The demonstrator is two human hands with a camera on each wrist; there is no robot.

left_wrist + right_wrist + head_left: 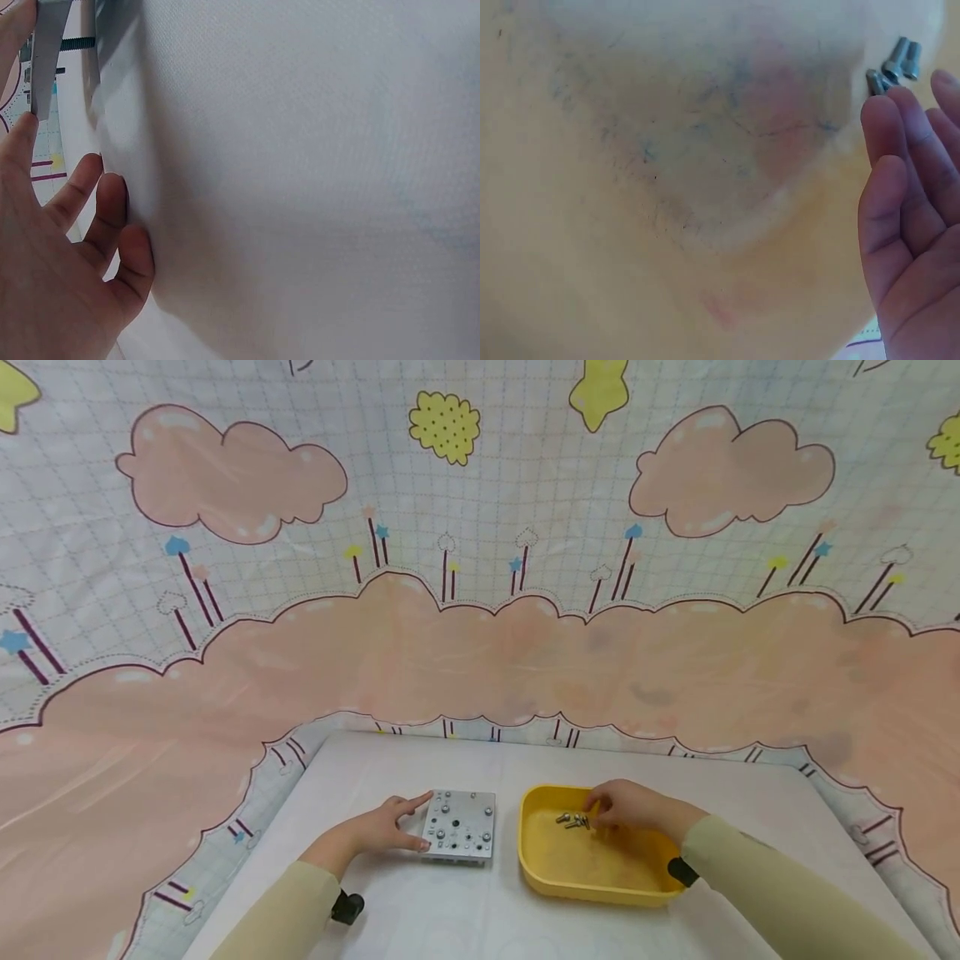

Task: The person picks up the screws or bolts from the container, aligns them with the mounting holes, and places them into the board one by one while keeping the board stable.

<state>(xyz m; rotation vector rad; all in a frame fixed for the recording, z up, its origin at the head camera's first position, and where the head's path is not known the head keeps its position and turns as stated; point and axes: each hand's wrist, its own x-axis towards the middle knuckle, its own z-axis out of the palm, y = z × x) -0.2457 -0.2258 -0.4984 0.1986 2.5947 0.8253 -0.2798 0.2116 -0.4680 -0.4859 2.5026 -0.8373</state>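
Note:
A square silver metal plate with several holes and screw heads lies on the white table. My left hand holds its left side between thumb and index finger, at the near and far corners. In the left wrist view, threaded screws stick out below the plate, and the other fingers of the left hand rest loosely curled by the tabletop. Inside the yellow tray, my right hand reaches down beside several small screws. Its fingers are loosely bent close to the screws; no screw shows in its grasp.
The tray stands right of the plate, with a gap of white table between them. A patterned cloth hangs behind the table and along both sides. Each wrist wears a small black camera, the left camera and the right camera.

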